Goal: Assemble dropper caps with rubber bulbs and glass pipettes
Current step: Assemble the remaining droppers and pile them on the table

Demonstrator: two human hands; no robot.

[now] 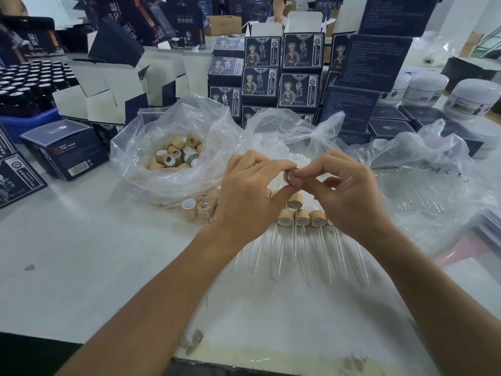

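Together, left hand (245, 196) and right hand (343, 191) pinch one wooden dropper cap (289, 177), just above the finished droppers (302, 218).

The wooden cap (288, 177) is mostly covered by the fingertips of both hands, only a sliver of its rim visible; can't tell if a bulb is in it. The bag of white bulbs (292, 137) sits behind the hands, contents just a white blur. Finished droppers (302, 217): back row hidden under the hands. Loose glass pipettes (423, 199) are smeared behind plastic, can't count. Box print (375, 58) is too small to read. The counter (81, 253) is cut off by the bottom edge.
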